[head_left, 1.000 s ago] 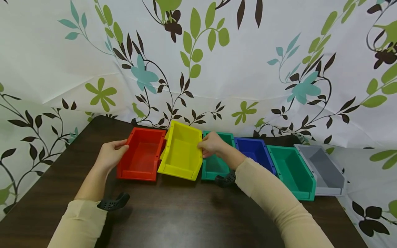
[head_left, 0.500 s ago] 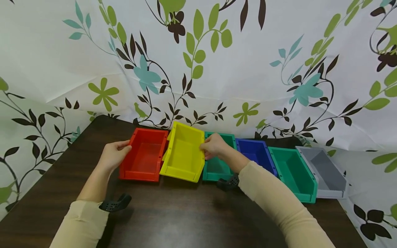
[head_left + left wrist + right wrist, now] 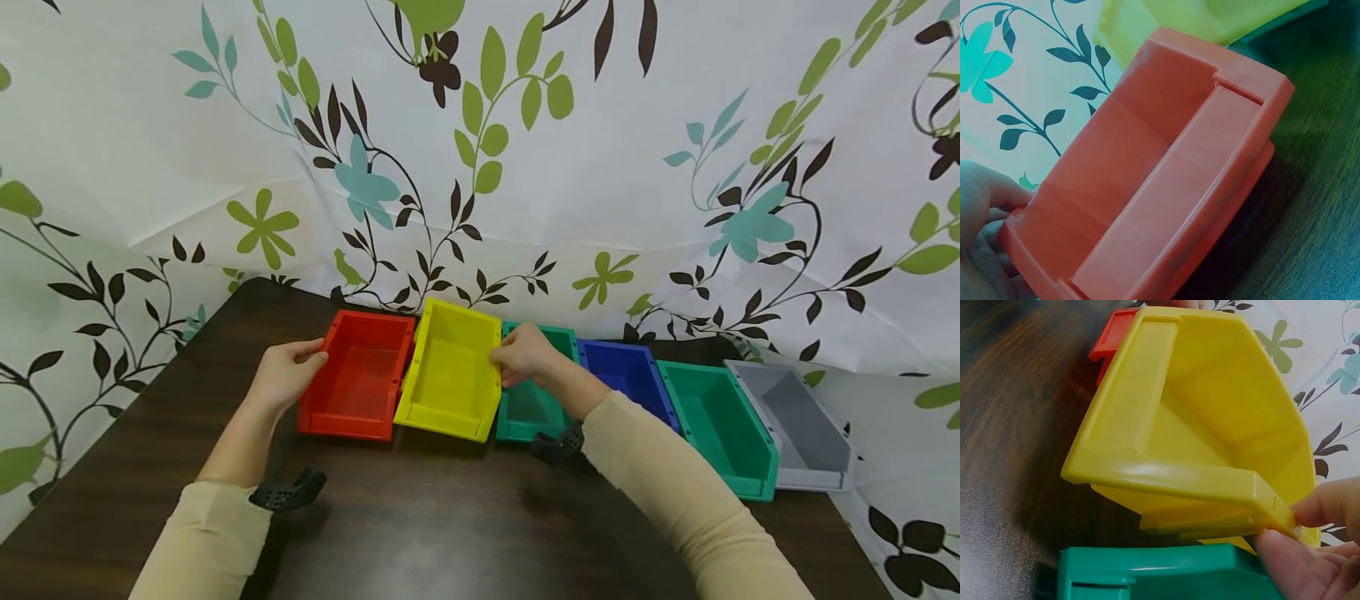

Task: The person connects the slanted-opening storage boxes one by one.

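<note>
Two plastic bins are in my hands, side by side at the back of the table. With thumb and fingers my left hand (image 3: 288,375) pinches the left rim of the red bin (image 3: 360,379). My right hand (image 3: 525,354) pinches the right rim of the yellow bin (image 3: 452,367). In the right wrist view the yellow bin (image 3: 1210,419) is raised and tilted, its lower edge above the table. Its left side meets the right rim of the red bin in the head view; whether they interlock I cannot tell. The left wrist view shows the red bin (image 3: 1166,169) slightly tilted.
Right of the yellow bin stand a green bin (image 3: 532,408), partly behind my right hand, then a blue bin (image 3: 626,371), another green bin (image 3: 716,425) and a grey bin (image 3: 798,425). A leaf-patterned sheet (image 3: 420,200) hangs behind the dark wooden table (image 3: 420,533).
The yellow bin has straightened a little and its left side has come closer to the red bin's rim. Both hands keep their grips. The head view has shifted slightly.
</note>
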`<state>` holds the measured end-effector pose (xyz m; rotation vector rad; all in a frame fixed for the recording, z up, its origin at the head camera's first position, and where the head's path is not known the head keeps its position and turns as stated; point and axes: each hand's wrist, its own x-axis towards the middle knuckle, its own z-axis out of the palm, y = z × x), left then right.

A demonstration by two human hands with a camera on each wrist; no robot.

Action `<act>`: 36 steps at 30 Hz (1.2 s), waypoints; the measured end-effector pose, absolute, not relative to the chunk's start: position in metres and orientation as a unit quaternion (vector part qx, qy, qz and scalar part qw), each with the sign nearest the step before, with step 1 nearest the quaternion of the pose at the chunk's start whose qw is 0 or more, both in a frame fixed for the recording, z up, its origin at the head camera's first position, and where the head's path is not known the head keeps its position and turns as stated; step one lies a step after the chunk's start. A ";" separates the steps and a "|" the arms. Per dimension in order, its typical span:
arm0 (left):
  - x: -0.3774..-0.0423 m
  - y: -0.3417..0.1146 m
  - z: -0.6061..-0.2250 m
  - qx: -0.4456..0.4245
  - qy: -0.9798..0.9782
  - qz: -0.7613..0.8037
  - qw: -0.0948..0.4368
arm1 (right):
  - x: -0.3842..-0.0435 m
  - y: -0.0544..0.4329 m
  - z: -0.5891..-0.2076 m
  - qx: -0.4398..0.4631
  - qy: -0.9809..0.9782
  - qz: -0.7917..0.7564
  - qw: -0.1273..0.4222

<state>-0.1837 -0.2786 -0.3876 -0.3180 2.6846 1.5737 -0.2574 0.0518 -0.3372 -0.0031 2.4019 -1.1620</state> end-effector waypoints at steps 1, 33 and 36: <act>-0.184 -0.278 -0.387 -0.103 0.858 0.503 0.008 | -0.257 0.052 -0.337 -0.002 0.875 -0.424 0.234; -0.183 -0.278 -0.382 -0.080 0.873 0.480 0.027 | -0.247 0.001 -0.321 -0.136 0.958 -0.230 0.106; -0.183 -0.277 -0.381 -0.080 0.875 0.477 0.027 | -0.245 -0.004 -0.329 -0.176 0.965 -0.173 0.093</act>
